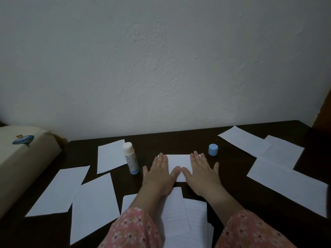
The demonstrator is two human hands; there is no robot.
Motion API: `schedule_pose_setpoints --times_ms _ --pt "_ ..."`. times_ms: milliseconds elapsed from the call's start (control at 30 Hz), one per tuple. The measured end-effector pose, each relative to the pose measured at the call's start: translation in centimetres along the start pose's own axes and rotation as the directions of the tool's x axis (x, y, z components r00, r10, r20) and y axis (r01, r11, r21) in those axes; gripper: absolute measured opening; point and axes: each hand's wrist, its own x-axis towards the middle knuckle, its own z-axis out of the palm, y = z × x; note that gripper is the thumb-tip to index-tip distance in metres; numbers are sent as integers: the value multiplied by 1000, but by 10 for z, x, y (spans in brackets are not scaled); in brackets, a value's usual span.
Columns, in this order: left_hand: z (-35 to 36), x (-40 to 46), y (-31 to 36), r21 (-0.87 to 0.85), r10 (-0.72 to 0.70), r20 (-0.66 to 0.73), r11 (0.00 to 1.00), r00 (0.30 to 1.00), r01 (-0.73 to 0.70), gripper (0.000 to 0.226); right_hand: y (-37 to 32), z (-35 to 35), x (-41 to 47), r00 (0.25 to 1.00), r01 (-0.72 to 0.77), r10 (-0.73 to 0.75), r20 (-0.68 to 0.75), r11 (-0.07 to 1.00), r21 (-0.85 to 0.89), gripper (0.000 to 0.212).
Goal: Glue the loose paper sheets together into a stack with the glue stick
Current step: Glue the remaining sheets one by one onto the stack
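A small white paper sheet (179, 161) lies in the middle of the dark table (232, 176). My left hand (160, 174) and my right hand (201, 173) both press flat on it with straight fingers, thumbs nearly touching. The glue stick (131, 158) stands upright just left of my left hand, uncapped, white with a blue base. Its blue cap (213, 149) stands to the right of the sheet. Several loose white sheets lie around: at the left (59, 190), front left (93, 206), back left (111, 156) and right (284, 183).
More sheets (182, 221) lie under my forearms at the near edge, and others sit at the back right (245, 140). A cream cushion (21, 169) with a blue print borders the table's left side. A white wall (161, 68) stands right behind the table.
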Motion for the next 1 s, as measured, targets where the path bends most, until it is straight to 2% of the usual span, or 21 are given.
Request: schedule_pose_setpoints --times_ms 133,300,400,567,700,867,1000 --pt "-5 1 -11 24 62 58 998 996 -63 74 4 -2 -1 998 42 -41 38 999 -28 86" --pt "-5 1 -16 73 108 76 991 991 -113 76 6 -4 -3 997 61 -59 48 996 -62 88" --pt "-7 2 -21 80 122 100 988 987 -130 75 12 -6 -4 996 62 -56 67 994 -87 83" --pt "-4 -6 -17 40 110 54 993 992 -113 64 19 -5 -15 999 31 -28 43 998 -58 64" --pt "-8 -11 -21 117 129 40 984 991 -133 57 26 -12 -16 997 67 -65 50 997 -49 55" --pt "-10 -20 -25 141 154 81 976 985 -165 61 37 -16 -18 991 116 -113 74 993 -28 54" --pt "-13 -18 -29 108 148 130 981 980 -163 69 37 -17 -15 985 117 -110 131 992 -49 67"
